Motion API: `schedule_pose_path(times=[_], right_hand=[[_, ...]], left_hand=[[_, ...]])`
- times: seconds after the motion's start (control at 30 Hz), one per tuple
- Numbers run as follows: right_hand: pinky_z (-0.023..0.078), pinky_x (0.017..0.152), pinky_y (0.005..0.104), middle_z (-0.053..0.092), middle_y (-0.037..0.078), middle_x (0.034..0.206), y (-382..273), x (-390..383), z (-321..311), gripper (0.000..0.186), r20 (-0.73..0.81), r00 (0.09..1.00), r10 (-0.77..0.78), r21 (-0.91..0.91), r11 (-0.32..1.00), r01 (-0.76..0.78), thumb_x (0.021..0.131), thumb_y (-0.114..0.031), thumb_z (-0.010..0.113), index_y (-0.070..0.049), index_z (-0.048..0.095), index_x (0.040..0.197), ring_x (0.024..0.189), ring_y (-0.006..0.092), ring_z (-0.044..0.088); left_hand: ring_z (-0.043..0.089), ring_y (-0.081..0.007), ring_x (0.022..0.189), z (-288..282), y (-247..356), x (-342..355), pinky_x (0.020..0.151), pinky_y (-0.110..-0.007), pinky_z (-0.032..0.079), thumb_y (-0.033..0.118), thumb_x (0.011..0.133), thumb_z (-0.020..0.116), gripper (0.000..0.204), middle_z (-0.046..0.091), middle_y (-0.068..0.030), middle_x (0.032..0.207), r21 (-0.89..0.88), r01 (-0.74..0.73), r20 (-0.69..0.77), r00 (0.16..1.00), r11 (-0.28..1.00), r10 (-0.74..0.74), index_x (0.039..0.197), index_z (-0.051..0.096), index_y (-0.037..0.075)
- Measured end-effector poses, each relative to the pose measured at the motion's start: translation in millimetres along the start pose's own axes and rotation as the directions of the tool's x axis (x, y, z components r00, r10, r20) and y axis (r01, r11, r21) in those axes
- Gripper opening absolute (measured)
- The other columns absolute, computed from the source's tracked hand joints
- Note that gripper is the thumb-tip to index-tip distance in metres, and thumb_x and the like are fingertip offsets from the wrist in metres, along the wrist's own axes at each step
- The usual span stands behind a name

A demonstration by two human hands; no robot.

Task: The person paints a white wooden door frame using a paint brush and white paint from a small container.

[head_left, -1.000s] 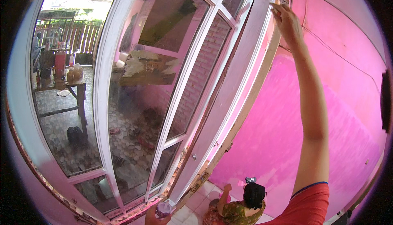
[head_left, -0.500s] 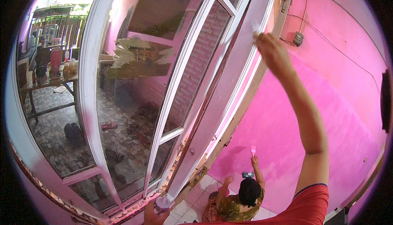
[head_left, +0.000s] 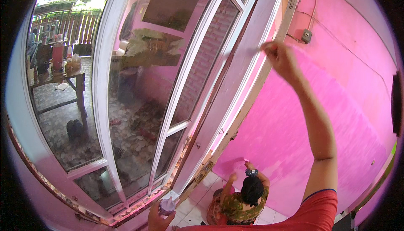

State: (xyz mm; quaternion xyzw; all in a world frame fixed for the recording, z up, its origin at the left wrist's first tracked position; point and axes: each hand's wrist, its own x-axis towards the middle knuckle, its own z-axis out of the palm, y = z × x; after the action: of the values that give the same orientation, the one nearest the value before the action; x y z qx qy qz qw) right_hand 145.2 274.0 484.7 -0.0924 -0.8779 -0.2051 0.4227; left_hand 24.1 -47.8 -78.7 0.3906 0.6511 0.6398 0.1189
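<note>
My right hand [head_left: 283, 60] is raised on an outstretched arm beside the tall white door panel [head_left: 227, 88]. Its fingers are pinched round what looks like a small paintbrush [head_left: 256, 50], blurred by motion, with the tip toward the panel. Low down, my left hand [head_left: 159, 218] is closed round a small clear plastic cup [head_left: 167, 205] with pale, whitish-lilac contents. A light-coloured stick or handle slants up at the cup's rim.
Glazed white door frames [head_left: 101, 105] fill the left side. Below right, a co-worker [head_left: 248, 197] crouches on pale floor tiles, one hand raised to the pink wall [head_left: 294, 147]. An electrical socket [head_left: 306, 36] and cables are fixed higher up. Behind the glass stands a table [head_left: 63, 79].
My right hand has dropped slightly, its wrist turned, staying by the white panel. My left hand still holds the cup. The co-worker's raised hand has moved lower and left on the wall.
</note>
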Motion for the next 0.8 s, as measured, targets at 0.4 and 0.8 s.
schedule_pose_path(times=[0.4,0.8], right_hand=[[0.052,0.083,0.0413,0.059,0.014,0.11,-28,-98,67,0.022,0.261,0.92,-0.294,-0.349,0.859,0.374,0.088,-0.008,0.06,-0.001,0.061,0.108,0.099,0.0298,0.059],[0.052,0.062,0.0378,0.066,0.015,0.088,-87,-169,100,0.017,0.312,0.928,0.203,0.294,0.908,-0.297,0.095,-0.015,0.063,0.002,0.065,0.099,0.069,0.0238,0.064]], left_hand=[[0.063,-0.0305,0.098,-9,13,-7,0.083,-0.038,0.052,0.017,0.069,0.086,0.06,0.062,-0.0161,0.108,0.041,0.028,0.098,0.995,0.999,-0.032,0.119,0.056,0.001],[0.062,-0.03,0.105,-14,19,-10,0.09,-0.038,0.05,0.016,0.071,0.085,0.063,0.061,-0.0161,0.114,0.016,0.048,0.135,0.99,0.999,-0.05,0.124,0.055,0.0]])
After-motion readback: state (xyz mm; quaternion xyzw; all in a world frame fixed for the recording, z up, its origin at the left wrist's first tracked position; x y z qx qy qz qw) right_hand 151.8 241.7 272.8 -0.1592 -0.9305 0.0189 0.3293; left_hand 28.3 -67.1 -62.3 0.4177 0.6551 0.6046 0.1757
